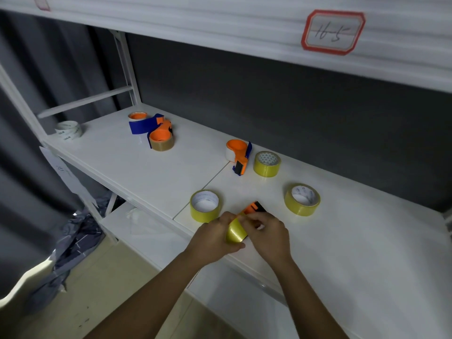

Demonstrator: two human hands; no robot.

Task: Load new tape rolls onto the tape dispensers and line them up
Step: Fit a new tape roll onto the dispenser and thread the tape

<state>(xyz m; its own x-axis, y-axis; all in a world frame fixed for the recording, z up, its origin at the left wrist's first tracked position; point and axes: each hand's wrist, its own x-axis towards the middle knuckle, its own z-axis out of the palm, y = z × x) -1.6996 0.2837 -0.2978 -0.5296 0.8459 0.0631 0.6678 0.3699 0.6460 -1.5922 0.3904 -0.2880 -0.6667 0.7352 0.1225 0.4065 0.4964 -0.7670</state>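
At the front edge of the white shelf (151,172), my left hand (214,238) grips a yellow tape roll (235,232) mounted on an orange and black dispenser (254,208). My right hand (267,234) pinches the tape end at the top of that roll. Three loose yellow rolls lie around: one (205,205) just left of my hands, one (302,199) to the right, one (266,163) farther back. An orange and blue dispenser (238,152) with a white roll lies beside that far roll. Two more orange and blue dispensers (152,129) sit at the back left, one with a brown roll.
A white tape roll (68,130) lies at the shelf's far left end. An upper shelf with a red-framed label (333,32) overhangs. A lower shelf (146,231) and crumpled grey plastic (71,241) on the floor lie below left.
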